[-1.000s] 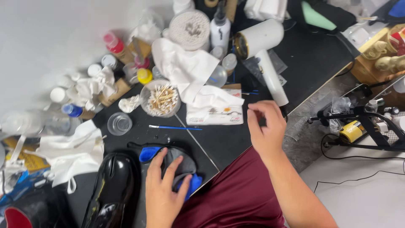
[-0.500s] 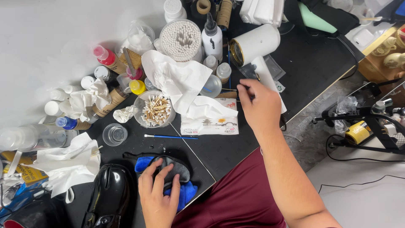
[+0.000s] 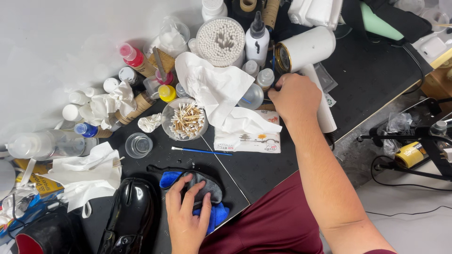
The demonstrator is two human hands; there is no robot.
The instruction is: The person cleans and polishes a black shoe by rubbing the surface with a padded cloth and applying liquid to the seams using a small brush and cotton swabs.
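Our left hand (image 3: 186, 218) lies flat, fingers spread, pressing a dark cloth (image 3: 205, 186) over a blue cloth (image 3: 216, 214) at 6 o'clock on the black mat (image 3: 254, 171). It grips nothing.

Our right hand (image 3: 294, 96) is out at 1 o'clock, fingers curled at the mouth of the white hair dryer (image 3: 306, 47). We can't tell if it is pinching something; a thin blue stick shows just above the knuckles. The dryer's barrel runs 9 to 3, its handle drops toward 5 under our forearm. Right hand is the nearer one; left is well apart.

Containers:
- round tub (image 3: 221, 41) at 12, packed with clean cotton swabs
- glass bowl (image 3: 185, 120) at 10, full of used swabs
- small clear cup (image 3: 139, 145) at 9, contents unclear

A blue-handled brush (image 3: 202, 151) lies 9 to 3 between bowl and cloths. A black shoe (image 3: 132, 216) sits just left of our left hand.
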